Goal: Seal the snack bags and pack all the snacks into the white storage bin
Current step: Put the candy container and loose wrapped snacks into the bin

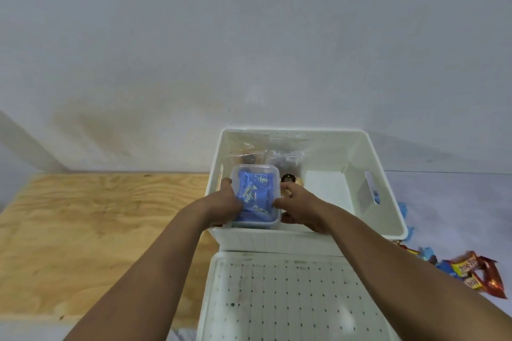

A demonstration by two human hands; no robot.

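Observation:
The white storage bin [385, 196] stands open against the wall. My left hand [225, 202] and my right hand [299, 207] grip the two sides of a small clear plastic container [256, 171] filled with blue snack packets, held inside the bin at its near left corner. Behind it in the bin lie clear snack bags [259, 147] with dark contents and a small packet with a black label [288, 178]. Whether those bags are sealed cannot be made out.
A white perforated lid [291, 299] lies in front of the bin. Red and yellow snack packets [479, 271] and blue ones [403, 209] are scattered right of the bin. A plywood board [97, 230] covers the surface on the left.

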